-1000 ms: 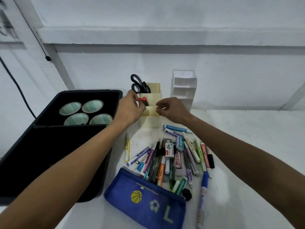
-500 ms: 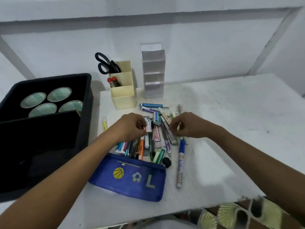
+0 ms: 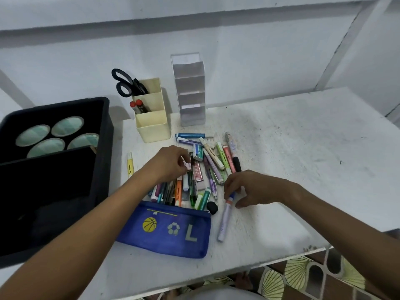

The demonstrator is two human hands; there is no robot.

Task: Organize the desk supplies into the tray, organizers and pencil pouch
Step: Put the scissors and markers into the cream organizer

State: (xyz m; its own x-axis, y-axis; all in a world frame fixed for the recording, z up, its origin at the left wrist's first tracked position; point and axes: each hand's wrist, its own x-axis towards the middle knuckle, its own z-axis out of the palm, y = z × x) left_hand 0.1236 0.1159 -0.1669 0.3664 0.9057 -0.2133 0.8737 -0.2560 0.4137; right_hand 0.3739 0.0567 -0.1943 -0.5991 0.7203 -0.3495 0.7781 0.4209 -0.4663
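Note:
A pile of pens, highlighters and erasers [image 3: 207, 167] lies on the white desk above a blue mesh pencil pouch [image 3: 173, 228]. My left hand [image 3: 171, 163] rests on the pile's left side, its fingertips pinched on a small pink-and-white item [image 3: 187, 166]. My right hand [image 3: 244, 189] is at the pile's right edge, fingers and thumb closed around the blue-capped end of a big white marker [image 3: 224, 221] that lies on the desk. A cream organizer [image 3: 153, 126] holds black scissors [image 3: 123, 83] and two red-capped pens [image 3: 136, 105]. Beside it stands a clear tiered organizer [image 3: 190, 100].
A black tray [image 3: 106, 131] at the left holds several tape rolls [image 3: 49, 135] in its far compartment. A yellow pen [image 3: 129, 165] lies alone next to the tray. A small black object [image 3: 212, 207] sits by the pouch's corner. The desk's front edge [image 3: 281, 259] runs close below.
Both hands came down from the cream organizer to the pile. My right hand then slid right and toward me onto the white marker. The view tilted downward.

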